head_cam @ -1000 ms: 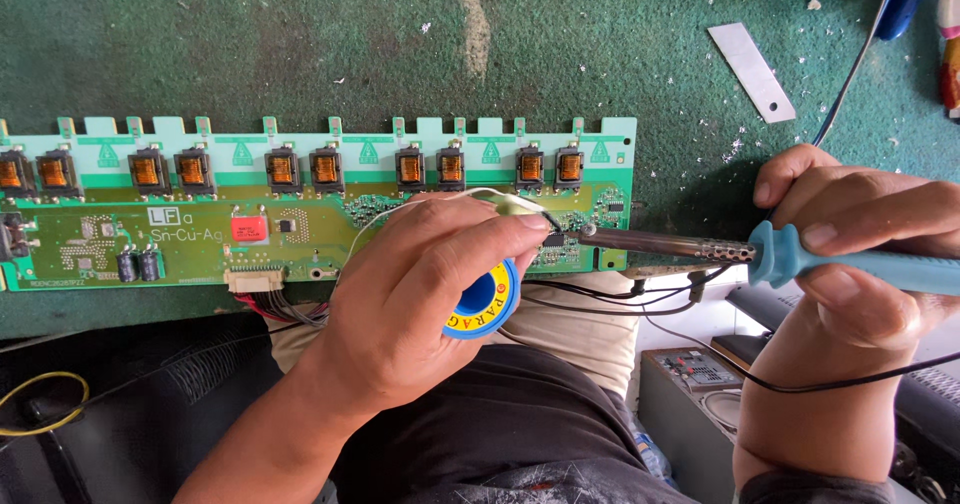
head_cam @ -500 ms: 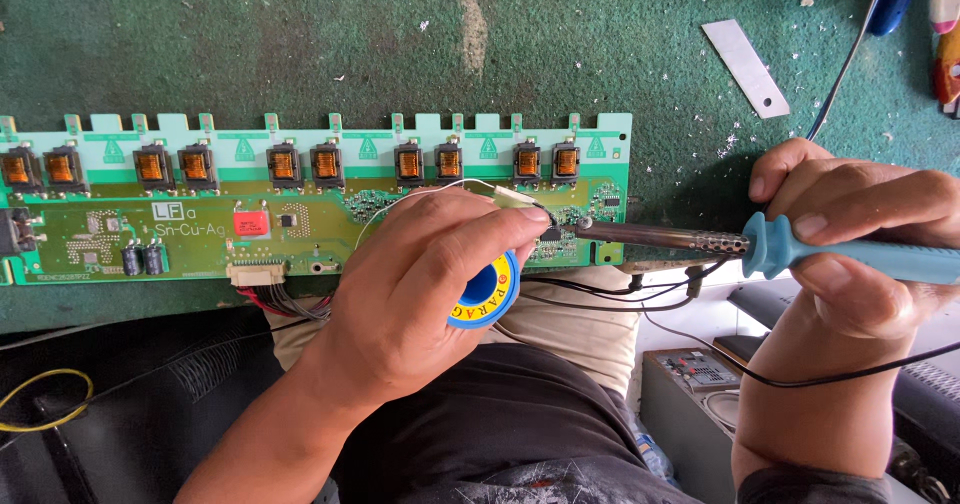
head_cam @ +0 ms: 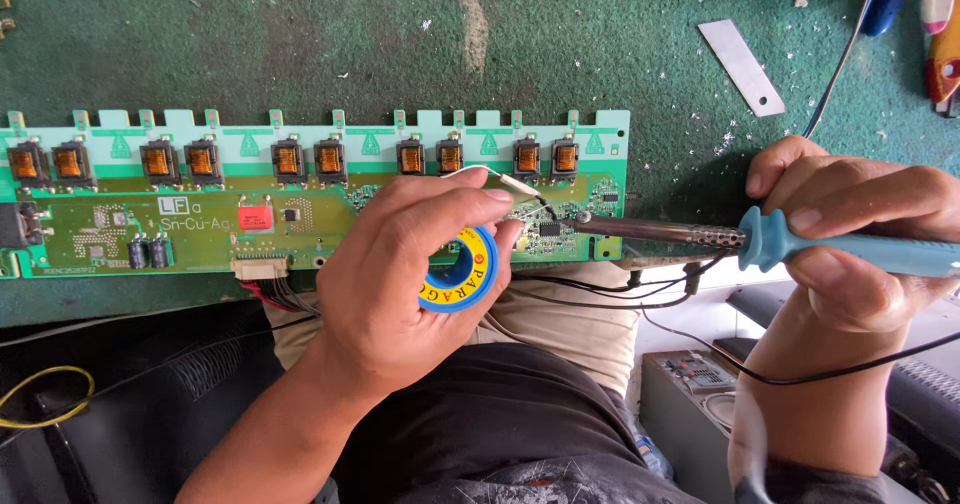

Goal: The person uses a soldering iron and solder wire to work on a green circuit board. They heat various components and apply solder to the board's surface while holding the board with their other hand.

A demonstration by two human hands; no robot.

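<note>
Both hands [head_cam: 400, 274] bare, forearms unsleeved — dark shirt and tan trousers below.

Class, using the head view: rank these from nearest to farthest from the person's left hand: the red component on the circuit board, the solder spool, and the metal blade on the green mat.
1. Solder spool: held in the left hand.
2. Red component: on the circuit board, left of the hand.
3. Metal blade: on the green mat, far upper right.

Carrying everything: a green, speckled work mat [head_cam: 300, 34], worn pale in a streak near the middle. Lying flat on it, a long green circuit board [head_cam: 200, 219] with orange components in a row; resting farther right, well apart, a small metal blade [head_cam: 741, 67].
</note>
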